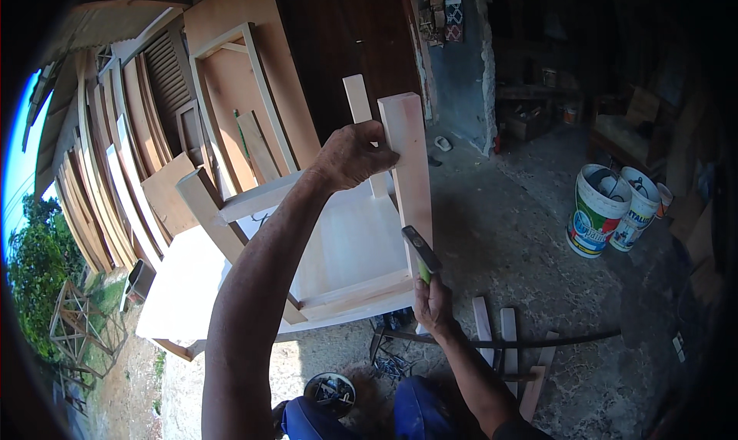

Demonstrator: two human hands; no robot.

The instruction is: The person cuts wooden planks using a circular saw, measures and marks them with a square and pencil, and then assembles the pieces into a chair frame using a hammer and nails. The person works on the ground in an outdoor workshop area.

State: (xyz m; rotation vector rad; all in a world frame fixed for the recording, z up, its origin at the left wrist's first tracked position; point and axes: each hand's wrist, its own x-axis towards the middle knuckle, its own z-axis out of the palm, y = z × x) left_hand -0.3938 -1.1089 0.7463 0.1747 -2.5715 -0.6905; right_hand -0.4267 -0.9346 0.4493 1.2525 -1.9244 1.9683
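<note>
A pale wooden frame with upright legs and crossbars stands before me on a white-topped work surface [184, 286]. My left hand [354, 157] is closed at the upper part of its right-hand wooden leg [409, 163], fingers curled against the edge; part of the grip is hidden. Lower down, my right hand [434, 305] grips a hammer [420, 248] by its green handle. The hammer head is right beside the lower part of that leg; I cannot tell whether they touch. A crossbar [361, 292] runs along the frame's near side.
Wooden strips [509, 336] lie on the floor at right, near a dark curved bar [569, 342]. A bowl of small items [330, 391] sits by my knees. Paint buckets [590, 229] stand farther right. Boards [96, 202] and a door-like frame [198, 94] lean at back left.
</note>
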